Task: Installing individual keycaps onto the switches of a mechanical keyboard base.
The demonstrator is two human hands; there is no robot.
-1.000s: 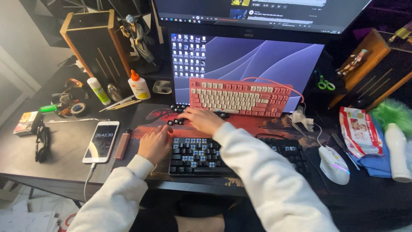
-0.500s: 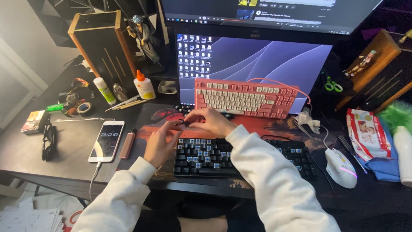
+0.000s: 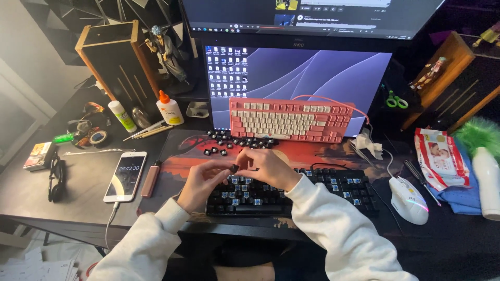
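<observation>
A black keyboard [image 3: 333, 188] lies on the red desk mat [image 3: 179, 158] with many caps off its left half, showing blue switches. My left hand [image 3: 200, 182] and my right hand [image 3: 268, 166] meet above that half. Between their fingertips sits a small dark keycap [image 3: 235, 168]; both hands pinch it. Several loose black keycaps [image 3: 234, 141] lie on the mat beyond my hands. A pink and white keyboard [image 3: 289, 119] leans against the lower monitor [image 3: 302, 78].
A phone [image 3: 125, 176] on a cable and a slim pink stick [image 3: 151, 181] lie left of the mat. Glue bottles [image 3: 169, 108], tape rolls [image 3: 96, 136], glasses [image 3: 54, 179] at left. White mouse [image 3: 409, 199], wipes pack [image 3: 435, 157], white bottle [image 3: 487, 182] at right.
My left hand rose off the black keyboard and came in to meet my right hand. My right hand drew back from the loose keycaps, and both now pinch a keycap.
</observation>
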